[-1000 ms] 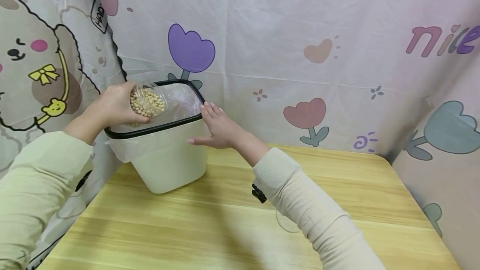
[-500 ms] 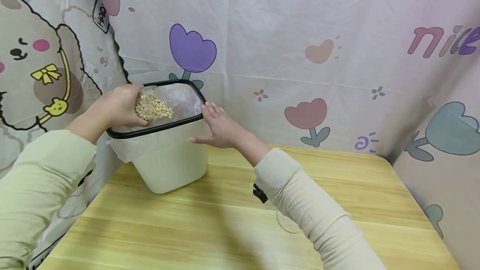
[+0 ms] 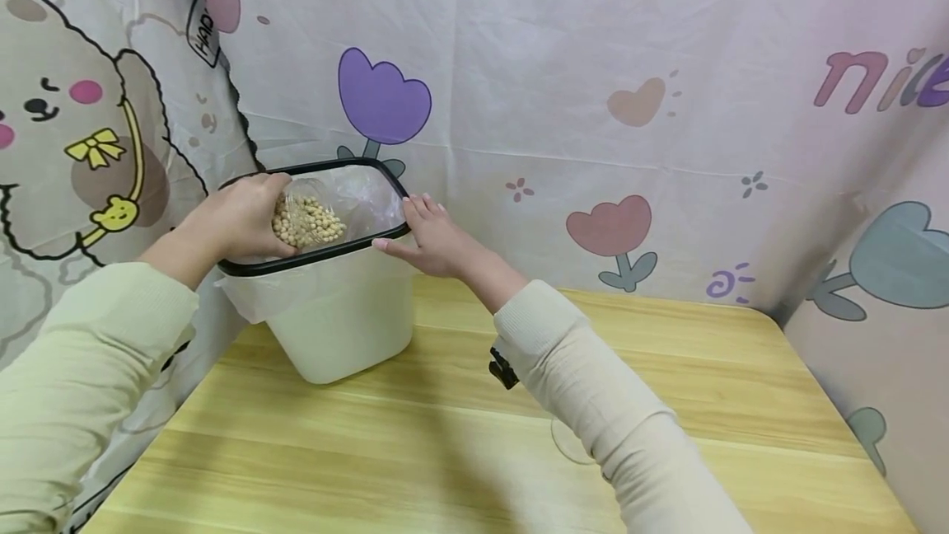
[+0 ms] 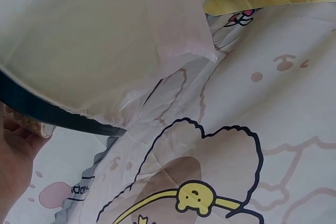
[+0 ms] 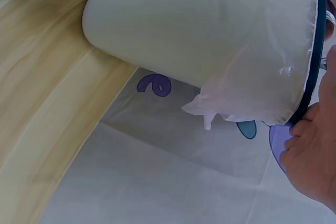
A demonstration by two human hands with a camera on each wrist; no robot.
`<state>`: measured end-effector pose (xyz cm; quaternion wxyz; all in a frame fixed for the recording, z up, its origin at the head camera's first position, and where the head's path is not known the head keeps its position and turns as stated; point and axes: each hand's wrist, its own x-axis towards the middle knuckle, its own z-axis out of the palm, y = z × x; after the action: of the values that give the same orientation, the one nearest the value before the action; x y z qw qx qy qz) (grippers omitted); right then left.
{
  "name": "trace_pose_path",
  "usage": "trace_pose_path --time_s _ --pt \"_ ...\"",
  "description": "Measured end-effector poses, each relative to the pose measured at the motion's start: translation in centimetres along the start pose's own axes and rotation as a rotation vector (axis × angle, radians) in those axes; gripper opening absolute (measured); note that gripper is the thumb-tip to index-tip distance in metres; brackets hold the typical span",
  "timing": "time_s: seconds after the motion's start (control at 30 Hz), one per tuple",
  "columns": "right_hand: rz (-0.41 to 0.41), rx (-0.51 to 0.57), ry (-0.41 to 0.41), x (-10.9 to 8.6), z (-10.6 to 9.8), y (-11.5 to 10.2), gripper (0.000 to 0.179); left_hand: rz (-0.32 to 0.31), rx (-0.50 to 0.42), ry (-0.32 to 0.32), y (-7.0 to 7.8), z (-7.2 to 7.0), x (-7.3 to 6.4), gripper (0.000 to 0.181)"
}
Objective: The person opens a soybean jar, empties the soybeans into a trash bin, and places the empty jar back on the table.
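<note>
In the head view my left hand [image 3: 240, 221] grips a clear jar [image 3: 315, 190] on its side inside the bin's opening. Pale round soybeans [image 3: 315, 223] lie in it, reaching toward its mouth, which points right. The cream bin [image 3: 348, 328] has a black rim [image 3: 326, 255] and a translucent liner bag [image 3: 363, 188] folded over it. My right hand [image 3: 441, 244] rests with extended fingers on the rim's right corner, its thumb at the front edge. In the left wrist view, part of the left hand [image 4: 16, 166] shows behind the rim with the jar's edge [image 4: 47, 130].
The bin stands at the back left of a wood-grain table [image 3: 334, 452]. A thin clear disc [image 3: 571, 441] lies partly behind the right sleeve [image 3: 593, 386]. Printed cloth [image 3: 519, 39] hangs close behind the bin, and more cloth hangs at its left.
My left hand has brought the jar right and lower into the bin's opening, and the soybeans have shifted toward its mouth. My right thumb has risen to the rim.
</note>
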<state>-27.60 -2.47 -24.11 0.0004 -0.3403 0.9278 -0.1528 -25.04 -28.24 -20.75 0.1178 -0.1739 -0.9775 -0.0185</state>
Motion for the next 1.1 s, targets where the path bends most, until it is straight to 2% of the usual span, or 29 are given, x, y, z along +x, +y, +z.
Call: trace_pose_path --time_s 0.1,0.33,0.8,1.1 --pt "0.013 0.002 0.02 0.39 0.1 -0.13 0.079 0.009 0.012 0.004 0.14 -0.08 0.05 0.083" --pt "0.076 -0.036 0.031 0.96 0.48 -0.41 0.086 0.021 0.066 -0.039 0.09 -0.01 0.11 0.086" --pt "0.085 0.019 0.068 1.06 0.78 -0.56 0.082 0.07 0.126 -0.011 0.28 -0.29 0.41 0.083" --pt "0.093 0.036 0.08 1.06 0.76 -0.65 0.081 0.113 0.158 0.031 0.56 -0.57 0.53 0.079"
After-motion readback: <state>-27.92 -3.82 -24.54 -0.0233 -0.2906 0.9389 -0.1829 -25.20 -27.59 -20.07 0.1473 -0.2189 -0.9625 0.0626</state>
